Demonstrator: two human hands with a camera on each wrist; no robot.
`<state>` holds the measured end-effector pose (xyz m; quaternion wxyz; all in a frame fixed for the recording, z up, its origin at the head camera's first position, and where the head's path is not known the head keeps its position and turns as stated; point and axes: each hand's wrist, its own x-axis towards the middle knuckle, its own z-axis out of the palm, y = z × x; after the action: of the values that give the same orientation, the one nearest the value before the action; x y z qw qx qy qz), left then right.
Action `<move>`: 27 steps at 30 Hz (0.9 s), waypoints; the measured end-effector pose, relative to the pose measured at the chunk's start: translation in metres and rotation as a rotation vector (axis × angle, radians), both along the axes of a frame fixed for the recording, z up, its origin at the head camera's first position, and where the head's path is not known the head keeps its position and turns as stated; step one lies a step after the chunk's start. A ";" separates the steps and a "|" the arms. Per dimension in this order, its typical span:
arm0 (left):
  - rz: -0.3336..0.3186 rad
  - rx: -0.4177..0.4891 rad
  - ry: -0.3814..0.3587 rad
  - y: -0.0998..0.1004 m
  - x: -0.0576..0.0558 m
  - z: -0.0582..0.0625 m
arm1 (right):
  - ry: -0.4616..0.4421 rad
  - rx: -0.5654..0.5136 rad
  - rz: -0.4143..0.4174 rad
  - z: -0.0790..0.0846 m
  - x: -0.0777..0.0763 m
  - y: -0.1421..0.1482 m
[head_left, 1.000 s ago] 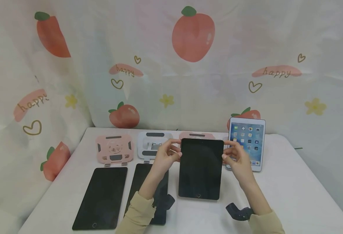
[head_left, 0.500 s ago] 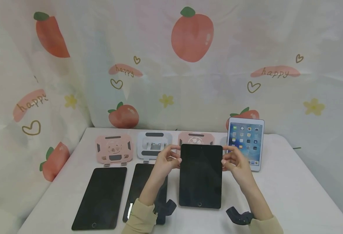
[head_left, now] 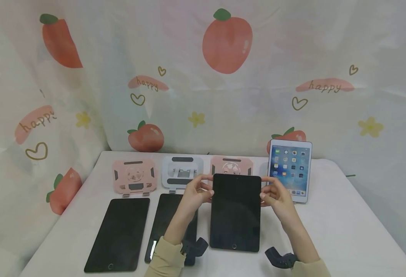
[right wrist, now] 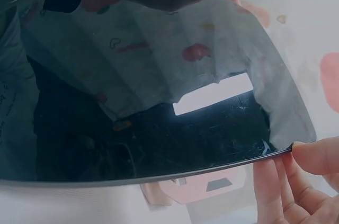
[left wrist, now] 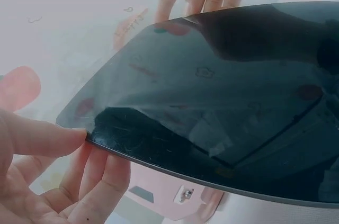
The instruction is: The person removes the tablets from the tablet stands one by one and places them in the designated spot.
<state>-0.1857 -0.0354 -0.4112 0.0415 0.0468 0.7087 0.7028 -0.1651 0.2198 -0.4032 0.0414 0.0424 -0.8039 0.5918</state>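
Note:
A black tablet with a dark screen and a round home button at its bottom is held up between both hands, tilted toward the head camera. My left hand pinches its upper left edge, thumb in front and fingers behind. On the upper right edge, my right hand pinches the same way. Both wrist views show the thumbs on the edge and reflections across the glass. Behind the tablet's top stands a pink tablet stand, partly hidden by it.
Two black tablets lie at left, one partly under the left forearm. Behind them stand a pink stand and a pale blue stand. A white tablet with a lit screen leans upright at right. A patterned curtain hangs behind.
Both hands have lowered the black tablet toward the front of the table, uncovering more of the pink stand behind it. The grips stay the same.

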 end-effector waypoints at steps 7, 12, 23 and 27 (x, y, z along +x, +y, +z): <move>-0.006 0.018 -0.028 0.001 -0.001 -0.004 | -0.043 -0.001 -0.010 -0.004 -0.004 0.001; -0.012 0.019 -0.075 0.001 -0.003 -0.012 | -0.065 -0.018 -0.007 -0.008 -0.004 0.001; -0.016 0.016 -0.114 0.000 -0.008 -0.022 | -0.141 0.017 -0.008 -0.015 -0.009 -0.002; -0.021 -0.025 -0.119 -0.001 -0.009 -0.025 | -0.186 0.034 -0.012 -0.018 -0.010 -0.004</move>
<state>-0.1943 -0.0366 -0.4358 0.0917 0.0118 0.7131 0.6949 -0.1751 0.2163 -0.4214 -0.0304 -0.0167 -0.8144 0.5792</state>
